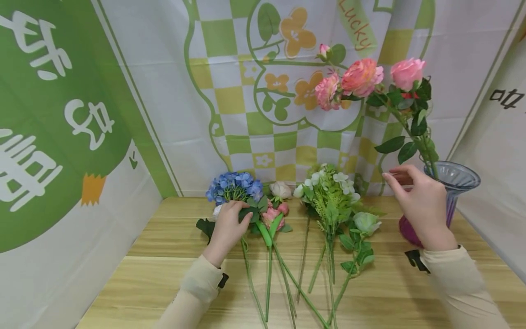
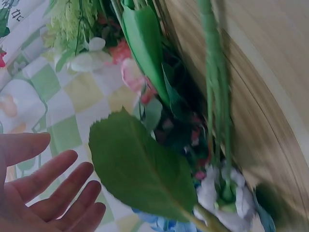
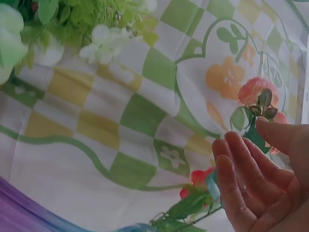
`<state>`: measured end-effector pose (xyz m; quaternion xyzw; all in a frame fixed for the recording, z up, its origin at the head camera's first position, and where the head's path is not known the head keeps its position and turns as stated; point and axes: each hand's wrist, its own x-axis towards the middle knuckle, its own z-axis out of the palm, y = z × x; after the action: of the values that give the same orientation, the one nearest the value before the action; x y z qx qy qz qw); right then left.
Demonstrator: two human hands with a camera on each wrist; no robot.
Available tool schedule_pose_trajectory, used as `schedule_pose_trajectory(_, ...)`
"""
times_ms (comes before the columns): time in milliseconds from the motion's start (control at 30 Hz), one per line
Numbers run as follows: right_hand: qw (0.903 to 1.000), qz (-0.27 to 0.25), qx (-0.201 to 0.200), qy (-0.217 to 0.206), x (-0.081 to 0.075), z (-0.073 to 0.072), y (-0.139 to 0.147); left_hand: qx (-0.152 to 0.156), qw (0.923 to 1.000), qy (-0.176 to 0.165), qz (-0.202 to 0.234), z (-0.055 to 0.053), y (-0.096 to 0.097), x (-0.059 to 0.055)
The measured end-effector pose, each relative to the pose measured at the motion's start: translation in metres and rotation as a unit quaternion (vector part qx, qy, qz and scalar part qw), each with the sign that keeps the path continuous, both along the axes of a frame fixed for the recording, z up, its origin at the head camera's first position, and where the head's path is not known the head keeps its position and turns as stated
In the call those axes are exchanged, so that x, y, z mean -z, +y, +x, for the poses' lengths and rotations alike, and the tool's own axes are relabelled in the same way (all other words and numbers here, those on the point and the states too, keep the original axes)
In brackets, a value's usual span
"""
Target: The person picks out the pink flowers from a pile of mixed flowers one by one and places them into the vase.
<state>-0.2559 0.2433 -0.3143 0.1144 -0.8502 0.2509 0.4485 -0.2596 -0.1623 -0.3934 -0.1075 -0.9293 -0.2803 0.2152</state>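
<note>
My left hand (image 1: 228,228) hovers over the left pile of flowers, close to dark green leaves (image 1: 254,209). In the left wrist view its fingers (image 2: 63,174) are spread and relaxed beside a large leaf (image 2: 140,164), gripping nothing. A blue hydrangea (image 1: 234,187) lies just beyond it, with a pink flower (image 1: 272,214) to its right. My right hand (image 1: 423,205) is in front of the glass vase (image 1: 456,176), its fingers loosely bent and holding nothing. Pink roses (image 1: 361,77) on long stems stand in the vase, leaning left.
White flowers with greenery (image 1: 330,192) and a pale green rose (image 1: 366,222) lie mid-table, their stems pointing to the near edge. A white rose (image 1: 281,189) lies at the back. Behind the wooden table (image 1: 152,265) hangs a checkered cloth (image 1: 230,100).
</note>
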Motion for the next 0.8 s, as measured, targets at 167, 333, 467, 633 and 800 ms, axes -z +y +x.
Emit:
schedule_pose_trajectory(167, 0.9996, -0.001, -0.014, -0.026, 0.008, -0.003, -0.008, 0.013, 0.9999, 0.007, -0.008, -0.007, 0.015, 0.005)
schedule_pose_trajectory(333, 0.9983, -0.016, -0.027, -0.049, 0.015, -0.005, -0.018, 0.037, 0.9991, 0.008, -0.02, -0.014, 0.03, 0.012)
schedule_pose_trajectory(467, 0.9972, -0.033, -0.038, -0.055, 0.02, -0.007, -0.026, 0.049, 0.9983, -0.002, -0.031, -0.017, 0.04, 0.017)
schedule_pose_trajectory(633, 0.9958, -0.051, -0.047, -0.06, 0.025, -0.01, -0.035, 0.073, 0.9961, -0.012, -0.048, -0.019, 0.049, 0.022)
schedule_pose_trajectory(800, 0.9945, -0.056, -0.05, -0.073, 0.03, -0.009, -0.043, 0.113, 0.9903, -0.02, -0.078, -0.022, 0.053, 0.028)
